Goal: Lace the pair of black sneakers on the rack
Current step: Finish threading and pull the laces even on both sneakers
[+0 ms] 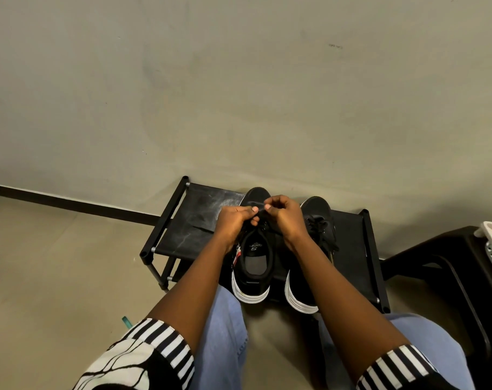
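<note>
Both sneakers sit side by side on top of the rack (pixel 194 220); left hand (pixel 233 218) and right hand (pixel 284 213) both pinch the lace (pixel 258 210) over the toe end of the left sneaker (pixel 253 266), fingers curled on it. Best bet: keep both ends even, feed tip-first through the lowest eyelets, pull snug without twist; right sneaker (pixel 318 220) looks laced already. Insole print is upside down, a big "S" with smaller letters I can't read; red tag (pixel 237 256) at the collar illegible.

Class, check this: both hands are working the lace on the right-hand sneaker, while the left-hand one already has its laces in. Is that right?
Not quite. The head view shows both hands, left hand and right hand, working on the left-hand sneaker; the right-hand sneaker already has its laces in.
</note>
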